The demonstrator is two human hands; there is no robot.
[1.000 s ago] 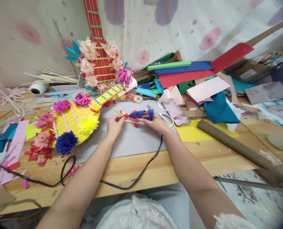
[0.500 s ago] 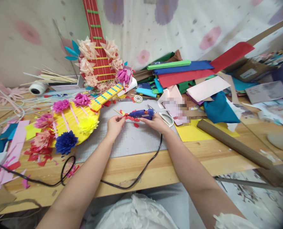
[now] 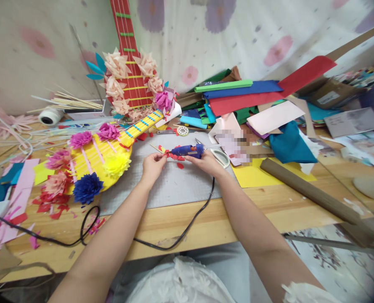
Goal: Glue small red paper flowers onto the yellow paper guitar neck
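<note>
**Red petals partly worked at the glue gun**

My left hand (image 3: pixel 152 169) is pinched on a red paper piece (image 3: pixel 166 154) over the gray mat (image 3: pixel 180 189); my right (image 3: pixel 209 163) grips the glue gun (image 3: pixel 186 150), nozzle beside that piece. I can't tell if they touch. Flowers already dress the yellow guitar (image 3: pixel 142 125) to the left; red petals (image 3: pixel 180 166) lie loose.

I am losing the top of the red guitar (image 3: pixel 134 90) past the upper edge, and the left forearm (image 3: pixel 111 235) is hiding a stretch of the black cord (image 3: pixel 187 232). Coarse squares are covering much of a pale flat thing (image 3: pixel 236 162). The red scrap (image 3: pixel 165 154) at the left hand (image 3: pixel 152 167) is looking too small for me to read (the glue gun (image 3: pixel 187 151) is also blocking some right hand (image 3: pixel 208 163) fingers).
</note>
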